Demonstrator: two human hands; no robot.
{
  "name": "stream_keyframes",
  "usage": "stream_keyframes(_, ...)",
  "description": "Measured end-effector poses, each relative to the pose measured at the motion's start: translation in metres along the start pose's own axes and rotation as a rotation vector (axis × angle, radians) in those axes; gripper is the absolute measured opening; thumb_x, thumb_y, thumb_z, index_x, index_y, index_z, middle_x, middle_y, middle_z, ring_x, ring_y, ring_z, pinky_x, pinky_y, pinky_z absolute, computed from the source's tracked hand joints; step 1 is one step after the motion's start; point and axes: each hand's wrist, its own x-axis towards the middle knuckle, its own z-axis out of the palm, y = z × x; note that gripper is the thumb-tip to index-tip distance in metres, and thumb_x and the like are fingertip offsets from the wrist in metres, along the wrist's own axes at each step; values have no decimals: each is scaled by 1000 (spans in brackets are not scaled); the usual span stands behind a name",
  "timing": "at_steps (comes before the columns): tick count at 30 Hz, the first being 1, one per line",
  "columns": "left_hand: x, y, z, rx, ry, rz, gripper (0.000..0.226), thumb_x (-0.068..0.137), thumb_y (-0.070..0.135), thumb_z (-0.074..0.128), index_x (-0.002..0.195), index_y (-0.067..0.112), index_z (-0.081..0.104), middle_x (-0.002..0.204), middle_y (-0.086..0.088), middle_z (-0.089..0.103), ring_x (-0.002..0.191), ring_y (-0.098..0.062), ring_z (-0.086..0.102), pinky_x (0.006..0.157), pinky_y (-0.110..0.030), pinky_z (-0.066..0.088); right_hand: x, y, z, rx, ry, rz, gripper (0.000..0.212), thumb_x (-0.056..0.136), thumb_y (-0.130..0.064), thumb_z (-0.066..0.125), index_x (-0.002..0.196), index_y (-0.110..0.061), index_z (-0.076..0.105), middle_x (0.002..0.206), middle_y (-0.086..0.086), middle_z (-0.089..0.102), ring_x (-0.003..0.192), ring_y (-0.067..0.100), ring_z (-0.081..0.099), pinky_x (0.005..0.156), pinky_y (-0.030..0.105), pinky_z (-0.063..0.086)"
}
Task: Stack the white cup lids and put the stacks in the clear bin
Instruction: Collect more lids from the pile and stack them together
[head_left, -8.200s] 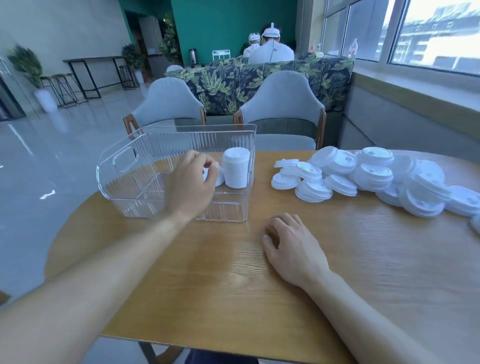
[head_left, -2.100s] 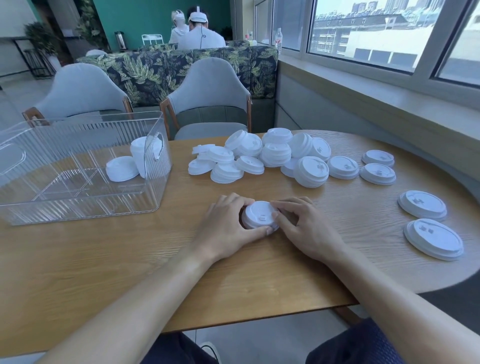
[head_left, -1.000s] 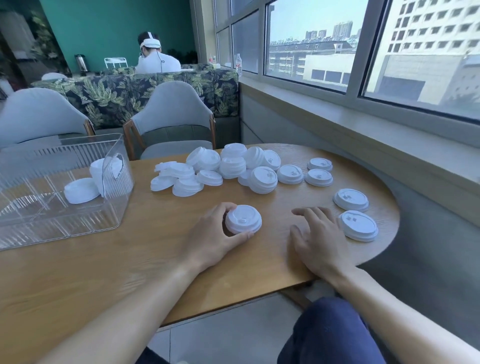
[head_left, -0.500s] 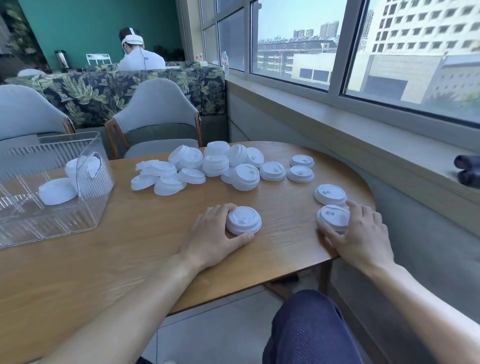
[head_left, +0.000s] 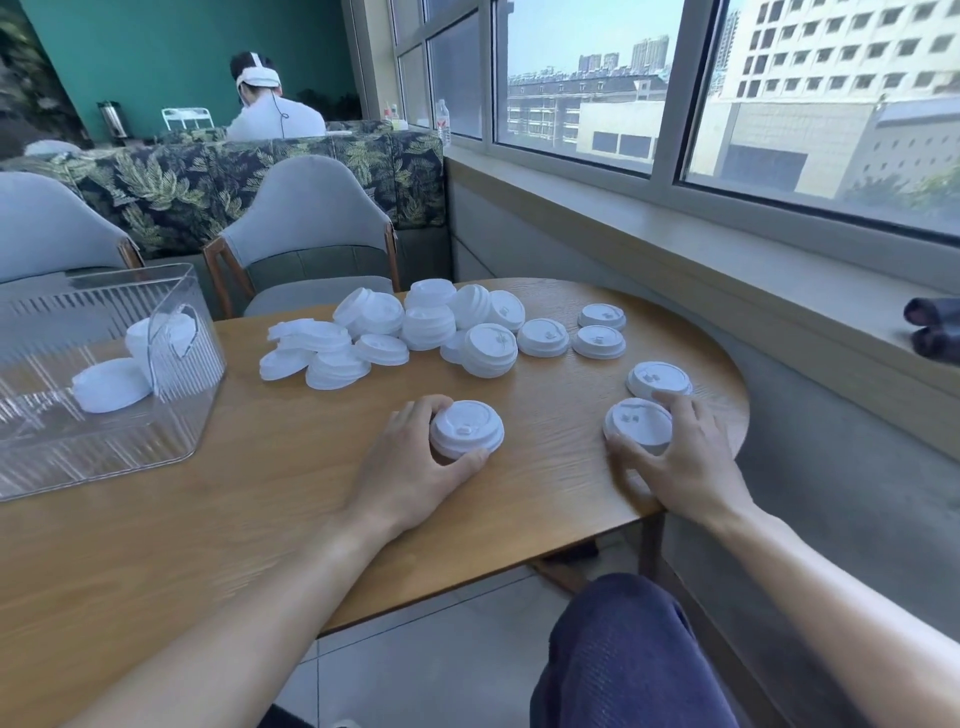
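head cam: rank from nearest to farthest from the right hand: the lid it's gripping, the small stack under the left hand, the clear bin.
From the right hand:
1. Gripped lid, in its fingers near the table's right edge.
2. Small stack, to its left, held by the left hand.
3. Clear bin, far left of the table.

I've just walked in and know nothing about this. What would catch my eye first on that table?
Probably the heap of white cup lids at the table's far middle. Nearer, the left hand grips a short lid stack, while the right hand grips a single lid near the right edge. At left stands a clear bin holding more lids.
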Motion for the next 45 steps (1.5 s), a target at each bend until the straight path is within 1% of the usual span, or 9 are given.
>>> stream_keyframes(3,-5,-13,-12,2,1,-18,62,81,55,78,131,33,50,123,18,52,118,-8,52,100,-34,45,-1,-16,10,41,-58,-71,80,81,-59,73,146,-25,42,145,0,43,138,17,34,110,37,33)
stream_keyframes(9,-12,-50,-48,34,48,-83,61,81,52,79,132,36,48,124,21,51,118,-8,55,98,-36,48,-2,-61,46,112,-219,-200,77,80,-57,72,146,-33,39,140,-8,46,133,11,42,103,26,32)
stream_keyframes(16,-20,-97,-94,68,95,-170,68,73,68,69,131,42,46,128,20,58,119,-9,58,100,-42,50,-4,-117,94,190,-349,-342,79,76,-52,74,145,-33,40,136,-12,51,130,9,44,110,29,35)
stream_keyframes(23,-21,-117,-105,96,197,-201,55,84,46,77,131,31,53,126,14,59,116,-12,56,96,-32,45,-1,-161,129,237,-418,-400,84,63,-59,62,139,-27,46,131,-15,53,121,4,51,105,33,45)
stream_keyframes(27,-17,-116,-98,229,227,-236,67,86,50,73,142,24,46,137,7,55,127,-20,47,103,-36,40,3,-172,137,193,-468,-462,73,68,-55,61,135,-29,46,126,-17,55,116,4,53,98,28,45)
stream_keyframes(30,-16,-119,-97,274,222,-264,71,87,54,69,145,25,42,138,4,57,128,-22,46,105,-41,41,5,-175,140,131,-523,-509,73,71,-54,50,139,-32,40,137,-14,53,126,11,49,105,32,41)
stream_keyframes(34,-16,-118,-96,296,207,-260,75,87,58,66,148,26,38,140,6,55,133,-20,42,109,-40,39,3,-172,141,103,-450,-522,78,74,-62,54,143,-32,37,145,-14,45,139,8,33,114,35,33)
stream_keyframes(39,-17,-117,-98,290,195,-269,78,86,60,67,150,27,36,144,6,52,137,-19,40,113,-38,35,-3,-171,142,25,-306,-511,82,73,-63,70,141,-32,35,131,-14,45,128,11,32,111,34,32)
stream_keyframes(45,-21,-112,-98,276,216,-218,74,88,55,68,150,27,38,143,10,52,134,-17,43,110,-36,36,0,-167,141,75,-389,-523,71,74,-57,66,135,-31,41,131,-21,50,129,4,32,107,32,40)
